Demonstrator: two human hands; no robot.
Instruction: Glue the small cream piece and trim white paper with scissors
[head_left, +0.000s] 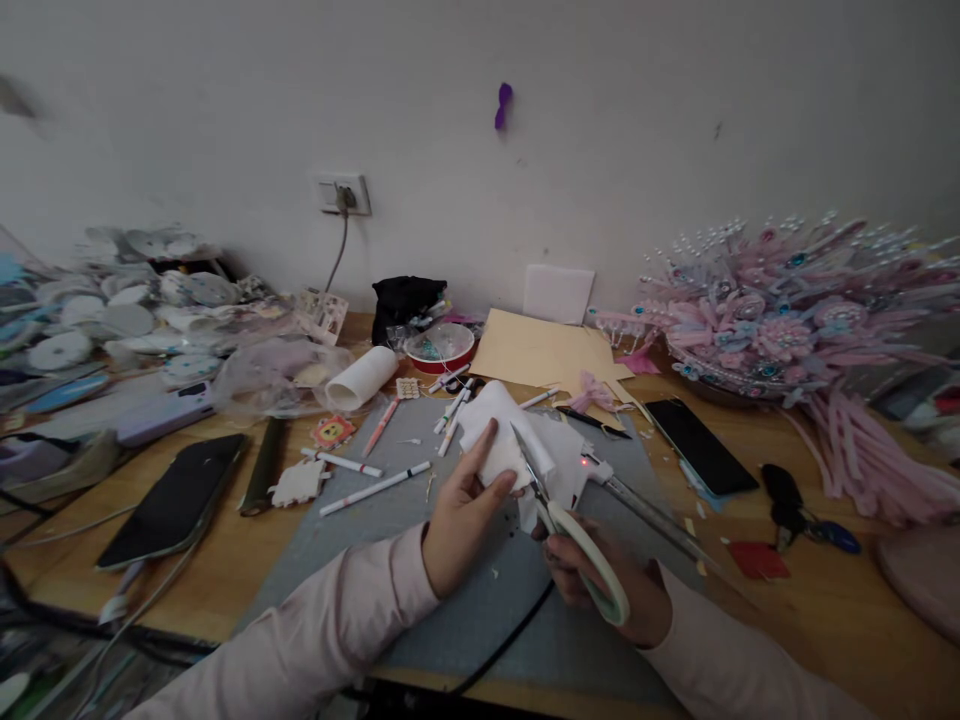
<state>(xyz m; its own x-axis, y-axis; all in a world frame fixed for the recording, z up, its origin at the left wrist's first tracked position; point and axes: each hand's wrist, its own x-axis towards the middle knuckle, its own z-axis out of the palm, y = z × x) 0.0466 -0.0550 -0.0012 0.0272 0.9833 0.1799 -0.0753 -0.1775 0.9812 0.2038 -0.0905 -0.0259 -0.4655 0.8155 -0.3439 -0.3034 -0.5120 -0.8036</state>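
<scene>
My left hand (466, 510) pinches a piece of white sheet (499, 455) between thumb and fingers above the grey mat. My right hand (600, 570) is closed round the pale handles of a pair of scissors (577, 540). Their blades are parted and point up and left, at the right edge of the sheet. A curled part of the sheet rises behind the blades. Just right of the sheet, a glue gun or similar tool (596, 465) with a small red light lies on the mat, its body partly hidden.
White markers (375, 488) lie on the grey mat (450, 640). A phone (176, 500) is at the left, another phone (701, 445) and keys (784, 505) at the right. Behind are yellow card (544, 350), a red-rimmed container (441, 350) and a pink beaded headdress (780, 320).
</scene>
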